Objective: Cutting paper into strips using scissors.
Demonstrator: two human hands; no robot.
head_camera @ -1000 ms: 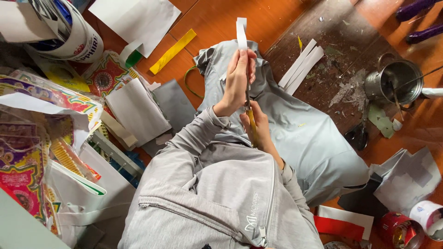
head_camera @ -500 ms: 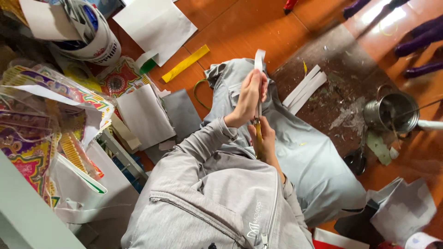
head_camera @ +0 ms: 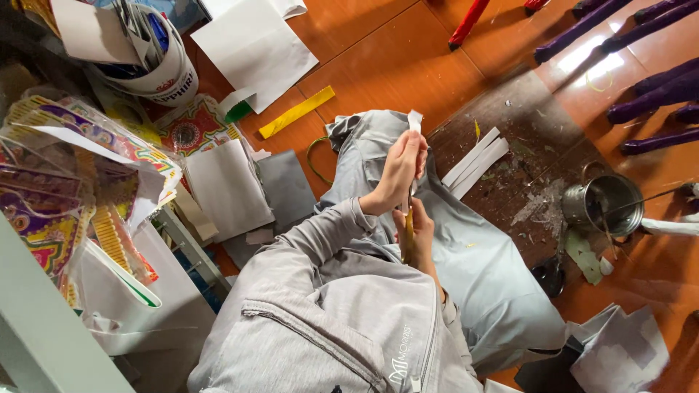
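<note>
The left hand point(head_camera: 399, 175) pinches a thin white paper strip point(head_camera: 414, 121); the right hand point(head_camera: 416, 236) grips a thin brown stick point(head_camera: 409, 233). The strip could tear if pulled hard.

Head camera, steeply downward, close.

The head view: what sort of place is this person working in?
Probably a home craft spot on a floor of orange tiles. Loose paper sheets, white paper strips and a small metal tin lie around the seated person.
</note>
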